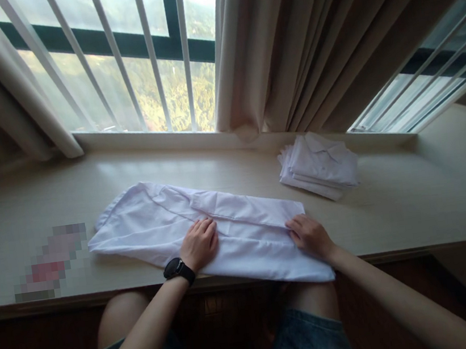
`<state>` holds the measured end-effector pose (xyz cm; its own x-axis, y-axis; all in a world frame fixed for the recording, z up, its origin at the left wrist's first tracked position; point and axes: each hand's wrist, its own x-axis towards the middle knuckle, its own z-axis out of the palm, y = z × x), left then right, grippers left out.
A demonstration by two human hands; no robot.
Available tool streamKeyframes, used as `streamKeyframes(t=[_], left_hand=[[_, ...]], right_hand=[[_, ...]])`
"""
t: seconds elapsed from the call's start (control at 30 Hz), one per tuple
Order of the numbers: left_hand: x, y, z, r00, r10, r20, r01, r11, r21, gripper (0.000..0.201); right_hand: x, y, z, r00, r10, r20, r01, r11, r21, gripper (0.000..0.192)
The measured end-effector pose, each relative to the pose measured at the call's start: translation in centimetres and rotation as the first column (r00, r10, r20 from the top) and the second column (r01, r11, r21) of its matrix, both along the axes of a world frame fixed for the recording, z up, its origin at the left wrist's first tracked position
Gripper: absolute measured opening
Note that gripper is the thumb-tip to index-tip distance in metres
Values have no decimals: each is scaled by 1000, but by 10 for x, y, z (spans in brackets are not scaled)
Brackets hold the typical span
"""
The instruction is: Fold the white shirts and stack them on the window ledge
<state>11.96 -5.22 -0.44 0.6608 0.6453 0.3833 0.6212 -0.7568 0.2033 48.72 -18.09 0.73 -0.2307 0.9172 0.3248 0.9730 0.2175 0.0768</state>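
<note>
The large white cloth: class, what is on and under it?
The left hand rests on the large white cloth, the right hand at its right end. It lies mostly on the pale tabletop; what it covers is hidden.

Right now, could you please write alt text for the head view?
A person's left hand rests on a white garment on a pale counter; the right hand touches its right end. A stack of folded white shirts lies beyond, before beige curtains.

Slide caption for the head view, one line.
Left hand and right hand on a white garment, stack of folded white cloth beyond.
</note>
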Motion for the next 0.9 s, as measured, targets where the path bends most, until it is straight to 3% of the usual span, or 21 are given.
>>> streamKeyframes(t=[0.23,0.37,0.47,0.57,0.63,0.77,0.9], left_hand=[[-4,4,4,1000,-17,-3,17,999,33,28],[-13,40,19,996,56,-67,-51,995,83,41],[-14,78,32,982,10,-188,17,990,142,52],[-9,106,41,941,-47,-336,99,985,140,43],[-9,116,45,910,-28,-414,89,988,128,36],[-26,119,45,922,-1,-388,79,979,186,42],[-48,105,40,928,-37,-371,111,977,181,44]], right_hand=[[8,-12,-5,996,-28,-84,15,989,-150,23],[7,-16,-9,999,-21,-28,17,993,-119,23],[7,-18,-16,1000,-31,5,31,996,-83,19],[9,-18,-22,999,-32,7,32,999,-43,12],[11,-18,-25,999,-29,14,29,999,-24,10],[13,-17,-28,999,-38,21,38,999,3,7],[10,-15,-23,999,-40,13,40,999,-4,8]])
